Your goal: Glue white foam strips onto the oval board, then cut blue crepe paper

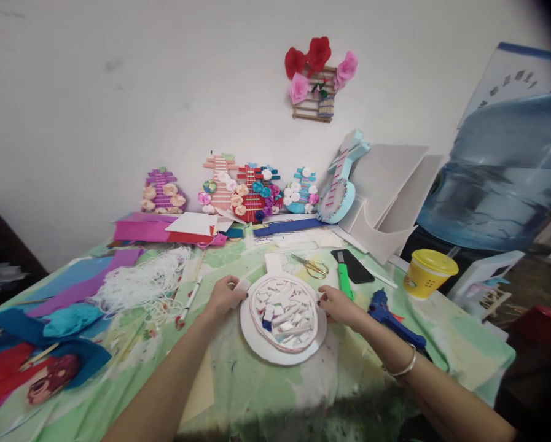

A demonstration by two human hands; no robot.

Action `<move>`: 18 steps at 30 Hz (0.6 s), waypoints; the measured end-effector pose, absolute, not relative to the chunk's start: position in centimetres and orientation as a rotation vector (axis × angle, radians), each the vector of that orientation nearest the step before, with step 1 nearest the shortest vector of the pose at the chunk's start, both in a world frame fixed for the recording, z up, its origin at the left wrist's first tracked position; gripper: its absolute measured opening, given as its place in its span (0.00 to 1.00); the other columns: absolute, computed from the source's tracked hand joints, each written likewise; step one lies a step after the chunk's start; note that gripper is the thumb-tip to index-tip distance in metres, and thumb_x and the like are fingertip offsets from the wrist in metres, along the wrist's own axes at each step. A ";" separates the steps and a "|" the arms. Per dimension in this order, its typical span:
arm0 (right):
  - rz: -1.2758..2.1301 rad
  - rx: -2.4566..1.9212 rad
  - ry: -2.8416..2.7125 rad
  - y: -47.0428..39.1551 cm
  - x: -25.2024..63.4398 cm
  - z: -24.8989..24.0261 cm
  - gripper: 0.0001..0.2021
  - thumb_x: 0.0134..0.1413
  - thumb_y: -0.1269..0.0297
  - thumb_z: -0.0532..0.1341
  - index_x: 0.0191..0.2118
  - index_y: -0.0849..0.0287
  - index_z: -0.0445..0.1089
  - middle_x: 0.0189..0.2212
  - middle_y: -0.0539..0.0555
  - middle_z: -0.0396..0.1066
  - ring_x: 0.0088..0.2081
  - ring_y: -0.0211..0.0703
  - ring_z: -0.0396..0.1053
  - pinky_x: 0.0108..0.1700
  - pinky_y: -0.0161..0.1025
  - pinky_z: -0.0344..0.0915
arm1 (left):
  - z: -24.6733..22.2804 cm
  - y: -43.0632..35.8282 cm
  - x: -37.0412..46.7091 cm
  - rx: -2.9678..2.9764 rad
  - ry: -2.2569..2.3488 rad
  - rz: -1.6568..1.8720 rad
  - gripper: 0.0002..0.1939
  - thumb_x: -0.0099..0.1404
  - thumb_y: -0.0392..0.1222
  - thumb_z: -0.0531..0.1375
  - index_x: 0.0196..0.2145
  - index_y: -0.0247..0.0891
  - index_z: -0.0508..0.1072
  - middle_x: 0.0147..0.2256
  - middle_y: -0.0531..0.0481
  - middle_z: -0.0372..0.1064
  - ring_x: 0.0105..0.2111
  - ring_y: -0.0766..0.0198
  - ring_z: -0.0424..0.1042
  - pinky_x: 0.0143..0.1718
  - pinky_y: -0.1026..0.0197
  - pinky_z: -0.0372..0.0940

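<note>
A round white board (255,347) with a short neck lies on the table in front of me. Inside a ring drawn or glued on it is a heap of small white cut pieces (290,310), with a dark blue bit among them. My left hand (226,297) is at the board's left edge, thumb and finger closed on a small white piece (242,285). On the opposite side, my right hand (338,305) pinches the board's right rim; its fingertips are partly hidden. Behind the board lie gold-handled scissors (316,267).
A green utility knife (344,281), a black phone (354,265) and a blue glue gun (395,322) lie to the right, near a yellow tub (429,274). White string (141,285) and a marker (190,301) are left. Decorated paper instruments (252,193) stand against the wall.
</note>
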State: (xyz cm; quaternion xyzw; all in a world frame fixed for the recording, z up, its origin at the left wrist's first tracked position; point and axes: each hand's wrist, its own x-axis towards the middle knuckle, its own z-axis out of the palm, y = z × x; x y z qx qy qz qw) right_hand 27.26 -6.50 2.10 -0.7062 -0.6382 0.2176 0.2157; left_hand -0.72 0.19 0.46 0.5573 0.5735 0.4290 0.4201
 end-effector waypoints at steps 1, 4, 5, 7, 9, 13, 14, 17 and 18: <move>0.629 -1.945 -1.728 -6.5 27.4 2.1 0.15 0.44 0.76 0.53 0.40 0.61 0.68 0.31 0.53 0.71 0.28 0.37 0.67 0.28 0.32 0.60 | 0.5 0.2 -0.7 1.339 1.390 1.103 0.13 0.39 0.36 0.61 0.27 0.36 0.66 0.21 0.51 0.70 0.18 0.63 0.67 0.18 0.65 0.58; 0.706 -1.877 -1.643 -6.3 27.4 2.3 0.14 0.40 0.77 0.54 0.35 0.62 0.69 0.30 0.51 0.70 0.25 0.36 0.66 0.26 0.32 0.62 | 0.8 0.3 -0.6 1.195 1.239 1.209 0.17 0.38 0.37 0.64 0.29 0.34 0.67 0.26 0.47 0.72 0.21 0.62 0.70 0.21 0.63 0.62; 0.721 -1.845 -1.622 -6.1 27.3 2.5 0.12 0.40 0.76 0.54 0.33 0.62 0.69 0.30 0.51 0.70 0.25 0.36 0.66 0.25 0.32 0.62 | 0.9 0.3 -0.5 1.164 1.191 1.259 0.18 0.38 0.38 0.65 0.30 0.34 0.68 0.28 0.47 0.73 0.22 0.63 0.70 0.22 0.63 0.63; 0.724 -1.771 -1.589 -5.7 27.1 2.9 0.11 0.41 0.75 0.53 0.33 0.61 0.68 0.31 0.52 0.70 0.26 0.36 0.67 0.25 0.32 0.63 | 1.4 0.3 -0.6 1.123 1.106 1.363 0.21 0.39 0.41 0.66 0.33 0.34 0.69 0.32 0.46 0.73 0.26 0.64 0.71 0.26 0.64 0.64; 0.688 -1.694 -1.573 -5.1 26.8 3.4 0.12 0.42 0.74 0.53 0.35 0.60 0.67 0.34 0.52 0.69 0.28 0.36 0.67 0.26 0.33 0.65 | 2.0 0.3 -0.9 1.087 1.015 1.451 0.23 0.40 0.44 0.68 0.36 0.34 0.69 0.35 0.47 0.73 0.29 0.64 0.71 0.29 0.64 0.65; 0.531 -1.568 -1.577 -4.2 26.0 4.1 0.12 0.43 0.73 0.51 0.36 0.59 0.64 0.36 0.53 0.67 0.31 0.38 0.65 0.32 0.36 0.65 | 3.3 0.3 -1.6 0.962 0.811 1.552 0.23 0.40 0.41 0.70 0.35 0.34 0.71 0.32 0.49 0.73 0.28 0.66 0.70 0.28 0.66 0.64; 0.489 -1.544 -1.582 -4.1 25.9 4.2 0.12 0.43 0.73 0.51 0.36 0.59 0.64 0.36 0.53 0.67 0.31 0.38 0.64 0.33 0.36 0.65 | 3.5 0.3 -1.8 0.935 0.782 1.566 0.23 0.39 0.40 0.70 0.34 0.34 0.71 0.31 0.50 0.73 0.28 0.67 0.70 0.27 0.67 0.63; 0.397 -1.503 -1.598 -3.9 25.5 4.2 0.12 0.42 0.73 0.51 0.35 0.58 0.64 0.36 0.53 0.66 0.32 0.39 0.63 0.35 0.37 0.64 | 3.7 0.4 -2.0 0.904 0.749 1.587 0.22 0.39 0.40 0.71 0.34 0.35 0.72 0.31 0.52 0.73 0.28 0.68 0.70 0.28 0.68 0.63; 0.375 -1.499 -1.602 -3.9 25.4 4.1 0.12 0.42 0.73 0.51 0.35 0.58 0.64 0.35 0.53 0.66 0.32 0.39 0.63 0.36 0.38 0.63 | 3.6 0.4 -2.0 0.897 0.743 1.584 0.22 0.39 0.40 0.71 0.34 0.35 0.72 0.31 0.53 0.73 0.29 0.69 0.70 0.29 0.68 0.63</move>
